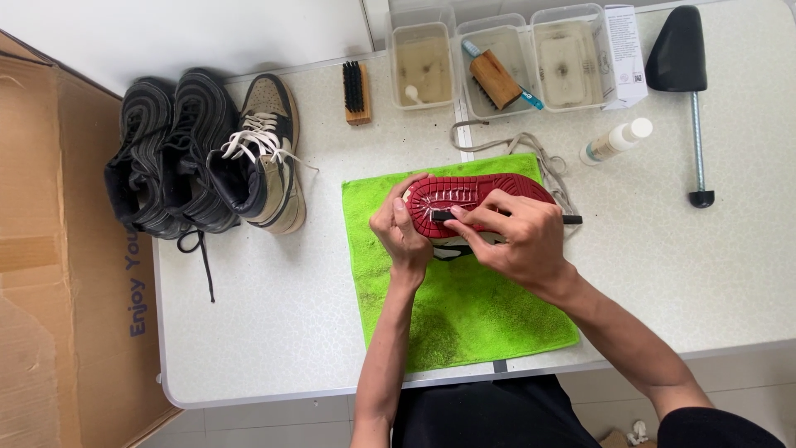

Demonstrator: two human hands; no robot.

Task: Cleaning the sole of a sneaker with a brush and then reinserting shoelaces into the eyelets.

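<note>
A sneaker lies sole-up on a green towel, its dark red sole facing me. My left hand grips the toe end of the sneaker and steadies it. My right hand holds a thin black brush, its head pressed on the sole near the toe, with the handle sticking out to the right past my fingers.
Three other shoes stand at the left. At the back are a wooden brush, three clear tubs of murky water, a white box, a small bottle, a black shoe tree and loose laces. A cardboard box flanks the table's left edge.
</note>
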